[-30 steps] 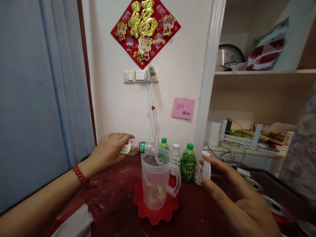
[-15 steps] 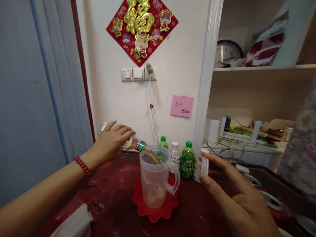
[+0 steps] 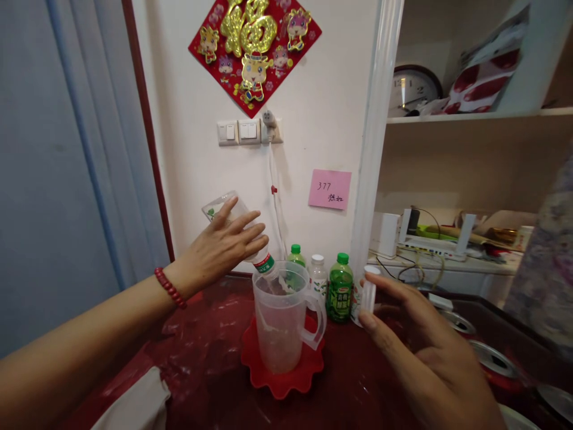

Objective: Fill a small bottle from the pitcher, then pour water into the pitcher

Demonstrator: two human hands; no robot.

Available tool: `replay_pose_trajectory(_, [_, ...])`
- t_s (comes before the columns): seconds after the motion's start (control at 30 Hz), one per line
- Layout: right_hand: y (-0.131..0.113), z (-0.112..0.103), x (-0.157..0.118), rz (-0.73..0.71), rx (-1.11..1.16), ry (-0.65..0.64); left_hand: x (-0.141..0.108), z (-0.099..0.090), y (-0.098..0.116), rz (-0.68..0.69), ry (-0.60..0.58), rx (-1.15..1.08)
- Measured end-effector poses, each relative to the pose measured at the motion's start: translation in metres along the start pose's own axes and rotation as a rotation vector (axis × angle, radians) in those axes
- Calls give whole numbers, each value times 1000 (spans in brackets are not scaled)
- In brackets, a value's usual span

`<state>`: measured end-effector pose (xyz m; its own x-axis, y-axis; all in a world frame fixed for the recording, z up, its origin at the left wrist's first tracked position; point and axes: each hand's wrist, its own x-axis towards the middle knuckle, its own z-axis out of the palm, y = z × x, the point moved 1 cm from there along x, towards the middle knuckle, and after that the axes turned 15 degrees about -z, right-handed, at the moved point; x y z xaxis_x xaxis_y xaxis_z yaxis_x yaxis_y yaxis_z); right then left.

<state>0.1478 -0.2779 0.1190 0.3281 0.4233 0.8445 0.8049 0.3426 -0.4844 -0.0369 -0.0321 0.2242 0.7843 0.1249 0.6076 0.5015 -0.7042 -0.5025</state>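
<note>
My left hand (image 3: pixel 228 245) is wrapped round a clear plastic bottle (image 3: pixel 230 206), tipped steeply with its neck over the rim of a translucent pitcher (image 3: pixel 280 325). Little liquid shows in the bottle, and the level inside the pitcher is hard to make out. The pitcher stands upright on a red scalloped plate (image 3: pixel 308 382), its handle to the right. Between thumb and fingertips, my right hand (image 3: pixel 430 352) pinches a white bottle cap (image 3: pixel 369 295), held apart from the pitcher.
Behind the pitcher stand a green-capped bottle (image 3: pixel 296 257), a white-capped bottle (image 3: pixel 318 275) and a green drink bottle (image 3: pixel 340 292). Another white-capped container is partly behind my right fingers. Several opened cans (image 3: pixel 495 358) stand at right. A pale cloth (image 3: pixel 136 403) lies at front left.
My left hand has raised the bottle's base and moved right, tilting it more steeply. The brown stream seen earlier no longer shows. My right hand still holds the cap.
</note>
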Motion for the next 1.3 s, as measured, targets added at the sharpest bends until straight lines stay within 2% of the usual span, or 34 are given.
replay_pose_trajectory(0.33, [2, 0, 0, -29, -5, 1, 4, -1, 8, -3, -31, 26])
replay_pose_trajectory(0.7, [1, -1, 2, -24, -24, 11, 0, 2, 8, -76, 91, 1])
replay_pose_trajectory(0.8, [3, 0, 0, -15, 4, 6, -4, 6, 12, -93, 70, 8])
replay_pose_trajectory(0.9, [7, 3, -3, 23, 62, -7, -10, 7, 12, -181, 12, 16])
replay_pose_trajectory(1.07, [17, 15, -8, 75, 178, -15, -23, -2, 7, -324, -89, -106])
replay_pose_trajectory(1.17, [18, 25, -11, 108, 243, -27, -29, -13, 14, -320, -113, -240])
replay_pose_trajectory(1.3, [13, 31, -13, 89, 249, -33, -36, -23, 34, -282, -140, -377])
